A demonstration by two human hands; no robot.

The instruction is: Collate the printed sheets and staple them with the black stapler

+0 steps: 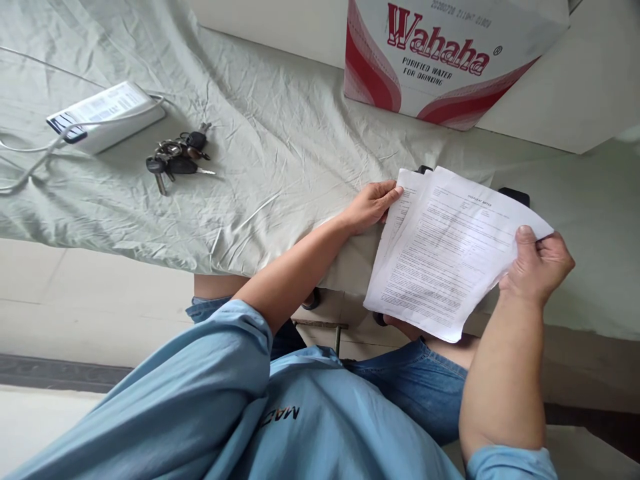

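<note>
I hold a small stack of printed paper sheets point(445, 253) over my lap, just in front of the bed's edge. My right hand point(537, 263) pinches the right edge of the top sheet, thumb on the front. My left hand point(373, 203) grips the upper left corner of the sheets behind it. The sheets are fanned slightly apart. A dark object point(515, 195) peeks out from behind the papers at the upper right; what it is cannot be told.
A wrinkled pale green sheet point(280, 147) covers the bed. On it lie a bunch of keys point(177, 160) and a white power bank point(107, 115) with a white cable. A red-and-white Wahaha water carton point(440, 60) stands at the far edge.
</note>
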